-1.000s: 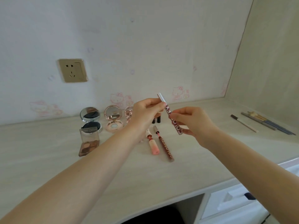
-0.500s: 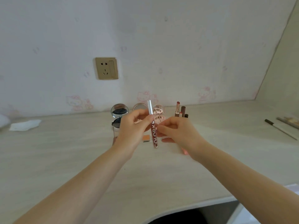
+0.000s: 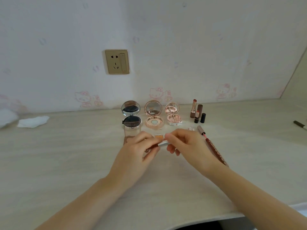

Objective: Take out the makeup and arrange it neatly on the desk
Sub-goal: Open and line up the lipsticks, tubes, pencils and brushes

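A slim makeup tube (image 3: 162, 143) is being held level just above the table (image 3: 66, 155), pinched at its dark end by the left hand (image 3: 134, 153) fingers (image 3: 144, 136) and at its silver cap by the right hand (image 3: 186, 143) fingers (image 3: 172, 136).

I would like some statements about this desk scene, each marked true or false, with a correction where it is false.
1. Both hands hold one slim makeup tube between them. True: the left hand and the right hand pinch it above the desk.
2. All three round compacts are closed. False: the dark compact, the rose-gold compact and the pink compact stand open.
3. A second lip gloss lies on the desk to the right of the hands. True.
4. The lipsticks lie flat. False: they stand upright.
5. The wall socket has a plug in it. False: nothing is plugged in.
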